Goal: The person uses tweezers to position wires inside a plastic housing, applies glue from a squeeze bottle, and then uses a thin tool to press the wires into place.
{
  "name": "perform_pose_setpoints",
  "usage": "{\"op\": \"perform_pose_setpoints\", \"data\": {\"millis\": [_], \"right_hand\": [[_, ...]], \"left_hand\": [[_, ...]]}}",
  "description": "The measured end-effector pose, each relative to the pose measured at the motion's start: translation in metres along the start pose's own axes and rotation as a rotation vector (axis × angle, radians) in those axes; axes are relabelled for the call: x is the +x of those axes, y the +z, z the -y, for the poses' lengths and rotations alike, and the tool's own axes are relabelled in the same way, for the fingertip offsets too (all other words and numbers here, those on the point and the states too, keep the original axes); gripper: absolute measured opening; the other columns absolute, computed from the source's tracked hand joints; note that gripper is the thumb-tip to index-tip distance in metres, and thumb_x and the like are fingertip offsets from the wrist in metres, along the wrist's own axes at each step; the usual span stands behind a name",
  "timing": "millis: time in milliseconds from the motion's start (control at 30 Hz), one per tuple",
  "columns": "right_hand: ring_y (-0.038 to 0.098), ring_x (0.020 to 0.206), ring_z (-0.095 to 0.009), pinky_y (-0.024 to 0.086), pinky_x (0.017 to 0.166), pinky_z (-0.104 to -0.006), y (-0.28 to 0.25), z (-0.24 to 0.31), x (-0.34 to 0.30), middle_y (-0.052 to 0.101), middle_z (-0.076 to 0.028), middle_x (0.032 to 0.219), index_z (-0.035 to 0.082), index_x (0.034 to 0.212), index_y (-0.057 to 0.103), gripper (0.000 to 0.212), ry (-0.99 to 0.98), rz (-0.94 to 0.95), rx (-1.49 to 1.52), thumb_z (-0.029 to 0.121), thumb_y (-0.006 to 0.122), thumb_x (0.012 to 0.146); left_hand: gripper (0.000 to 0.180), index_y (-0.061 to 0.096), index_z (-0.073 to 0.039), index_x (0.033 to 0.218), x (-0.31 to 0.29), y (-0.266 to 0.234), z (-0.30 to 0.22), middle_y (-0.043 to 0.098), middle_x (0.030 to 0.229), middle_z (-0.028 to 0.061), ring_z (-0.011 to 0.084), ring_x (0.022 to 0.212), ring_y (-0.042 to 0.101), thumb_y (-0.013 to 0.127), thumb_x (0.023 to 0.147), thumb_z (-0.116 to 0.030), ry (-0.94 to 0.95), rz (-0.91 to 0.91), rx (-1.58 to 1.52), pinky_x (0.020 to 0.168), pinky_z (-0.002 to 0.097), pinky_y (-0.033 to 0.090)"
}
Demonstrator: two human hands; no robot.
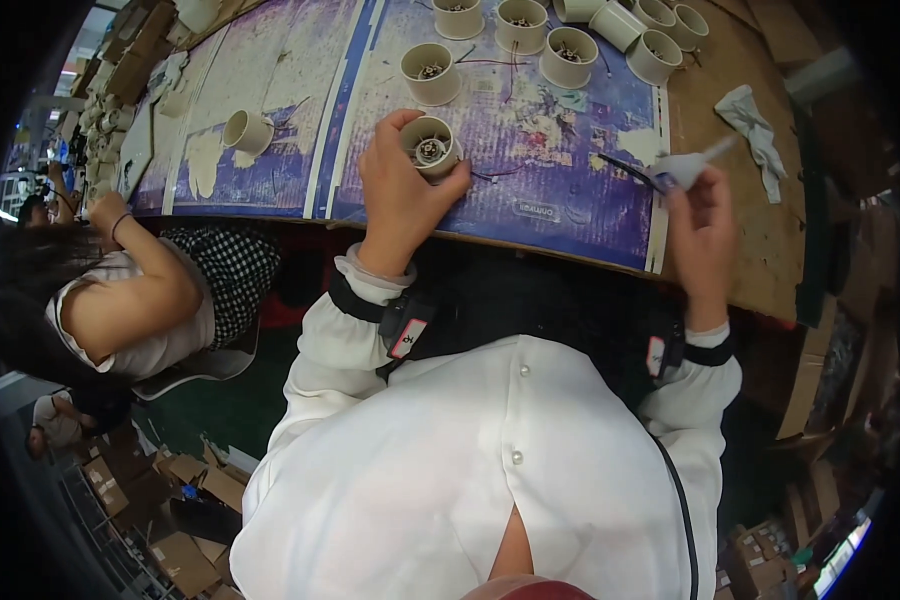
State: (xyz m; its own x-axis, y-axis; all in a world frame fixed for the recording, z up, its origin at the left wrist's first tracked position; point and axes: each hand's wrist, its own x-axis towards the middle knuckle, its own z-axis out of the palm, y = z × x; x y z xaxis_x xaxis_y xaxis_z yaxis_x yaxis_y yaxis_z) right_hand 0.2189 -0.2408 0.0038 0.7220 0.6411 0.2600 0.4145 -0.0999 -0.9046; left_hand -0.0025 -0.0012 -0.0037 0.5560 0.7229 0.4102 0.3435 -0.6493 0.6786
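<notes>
My left hand [399, 186] is wrapped round a cream, cup-shaped plastic housing [452, 168], tilted so its open top shows a round metal motor-like part with wires inside. The housing rests on or just above the purple printed sheet. To the right, my right hand [702, 222] has its fingers closed on a small white object [681, 168] with a narrow, spout-like end, blurred. A thin dark tool [625, 168] with a pointed end lies against these fingers; whether they grip it too, I cannot tell.
Several similar cream housings [430, 76] with thin wires stand along the far side. One lies on its side [247, 132] to the left. A crumpled white cloth [754, 140] is on the brown board at right. A person [140, 290] sits at my left; cardboard boxes [185, 562] stand behind.
</notes>
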Motion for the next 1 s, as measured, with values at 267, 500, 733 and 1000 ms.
{"op": "perform_pose_setpoints", "data": {"millis": [267,500,733,1000], "right_hand": [[0.059,0.101,-0.012,0.047,0.087,-0.0246,0.037,0.031,-0.023,0.062,-0.005,0.117,-0.001,0.131,0.054,0.033,0.152,0.237,0.352,0.007,0.062,0.099],[0.058,0.096,-0.009,0.047,0.081,-0.0214,0.032,0.027,-0.028,0.061,-0.004,0.114,-0.001,0.126,0.059,0.028,0.138,0.326,0.189,0.007,0.061,0.1],[0.054,0.086,-0.005,0.043,0.071,-0.018,0.033,0.031,-0.024,0.06,0.0,0.106,0.0,0.123,0.061,0.026,0.126,0.358,0.032,0.003,0.062,0.097],[0.048,0.075,-0.001,0.036,0.061,-0.0157,0.039,0.038,-0.019,0.058,0.003,0.101,0.0,0.119,0.063,0.022,0.078,0.364,-0.032,0.004,0.063,0.097]], "left_hand": [[0.067,0.05,-0.005,0.124,0.0,-0.001,0.001,0.065,0.107,0.0128,0.0355,0.097,0.061,0.085,0.069,-0.021,0.03,-0.004,0.033,0.087,0.0464,0.044],[0.066,0.05,-0.005,0.124,-0.002,-0.001,-0.001,0.065,0.106,0.0124,0.0342,0.098,0.061,0.084,0.07,-0.021,0.034,-0.002,0.028,0.088,0.0455,0.044],[0.067,0.05,-0.005,0.124,-0.004,0.001,-0.001,0.064,0.108,0.012,0.0339,0.098,0.061,0.085,0.07,-0.021,0.046,-0.016,0.072,0.088,0.0448,0.043],[0.067,0.05,-0.005,0.125,-0.004,0.002,-0.001,0.064,0.109,0.0117,0.0331,0.099,0.06,0.085,0.07,-0.021,0.073,-0.034,0.096,0.089,0.0444,0.043]]}}
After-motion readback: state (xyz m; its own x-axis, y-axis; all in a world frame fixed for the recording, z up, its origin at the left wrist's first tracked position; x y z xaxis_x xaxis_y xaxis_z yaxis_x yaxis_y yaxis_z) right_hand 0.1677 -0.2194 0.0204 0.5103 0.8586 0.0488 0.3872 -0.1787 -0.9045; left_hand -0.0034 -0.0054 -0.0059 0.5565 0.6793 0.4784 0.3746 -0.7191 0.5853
